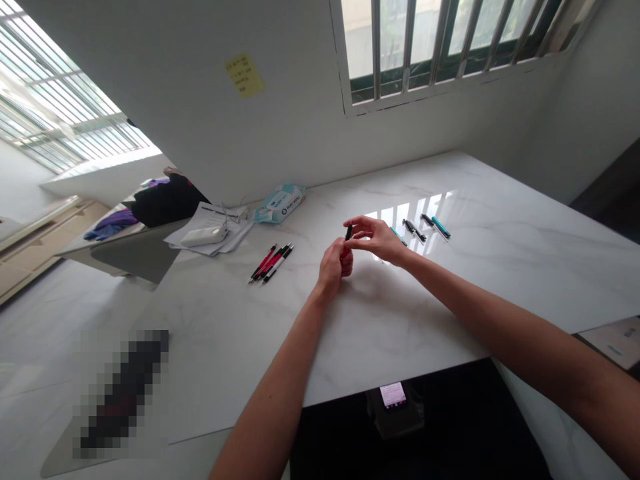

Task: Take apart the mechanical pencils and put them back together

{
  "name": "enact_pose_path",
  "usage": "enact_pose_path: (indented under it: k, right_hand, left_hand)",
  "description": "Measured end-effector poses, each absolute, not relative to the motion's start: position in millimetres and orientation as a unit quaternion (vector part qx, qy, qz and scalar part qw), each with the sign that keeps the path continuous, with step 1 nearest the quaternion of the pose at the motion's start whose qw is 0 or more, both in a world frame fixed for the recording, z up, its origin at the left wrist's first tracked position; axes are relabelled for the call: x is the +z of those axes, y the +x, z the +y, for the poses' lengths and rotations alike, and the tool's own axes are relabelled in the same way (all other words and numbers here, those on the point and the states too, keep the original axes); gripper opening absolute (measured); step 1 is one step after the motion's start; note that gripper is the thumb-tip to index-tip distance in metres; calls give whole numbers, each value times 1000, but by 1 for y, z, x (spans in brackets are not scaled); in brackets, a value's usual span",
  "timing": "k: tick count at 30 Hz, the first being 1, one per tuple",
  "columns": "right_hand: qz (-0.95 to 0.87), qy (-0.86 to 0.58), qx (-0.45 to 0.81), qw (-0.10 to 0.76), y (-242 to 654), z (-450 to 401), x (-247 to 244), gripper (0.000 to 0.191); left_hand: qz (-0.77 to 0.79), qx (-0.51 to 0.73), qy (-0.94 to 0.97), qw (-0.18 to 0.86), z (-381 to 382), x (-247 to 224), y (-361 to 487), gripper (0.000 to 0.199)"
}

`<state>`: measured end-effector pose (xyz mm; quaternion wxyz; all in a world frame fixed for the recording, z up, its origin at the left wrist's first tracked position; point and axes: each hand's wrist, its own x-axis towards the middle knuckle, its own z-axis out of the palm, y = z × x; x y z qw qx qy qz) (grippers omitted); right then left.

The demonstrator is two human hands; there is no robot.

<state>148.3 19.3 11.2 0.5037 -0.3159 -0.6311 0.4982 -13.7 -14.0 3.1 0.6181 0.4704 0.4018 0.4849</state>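
Note:
My left hand (pixel 334 268) is closed around a black and red pen (pixel 349 232) that stands nearly upright out of the fist. My right hand (pixel 376 239) meets it from the right, its thumb and curled fingers at the pen's black upper end. The lower part of the pen is mostly hidden by the left fingers. On the table to the left lies a group of red, black and white pens (pixel 271 264), side by side. To the right of my right hand are black pens (pixel 414 231) and turquoise pens (pixel 441 227), one turquoise pen partly behind the hand.
The white marbled table (pixel 400 320) runs to the wall. At its back left are a wet-wipes pack (pixel 280 203), papers (pixel 235 237) and a white device (pixel 204 236). A lit phone (pixel 393 395) is below the front edge. A yellow note (pixel 244 75) sticks to the wall.

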Motion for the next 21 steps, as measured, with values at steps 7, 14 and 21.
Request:
enact_pose_path:
  k: [7, 14, 21]
  right_hand:
    - [-614, -277, 536, 509, 148, 20, 8, 50]
    - [-613, -279, 530, 515, 147, 21, 6, 51]
    - [-612, -282, 524, 520, 149, 19, 12, 50]
  left_hand:
    - [375, 498, 427, 655, -16, 7, -11, 40]
    - [362, 503, 408, 671, -16, 8, -11, 45]
    - [341, 488, 401, 696, -18, 8, -9, 46]
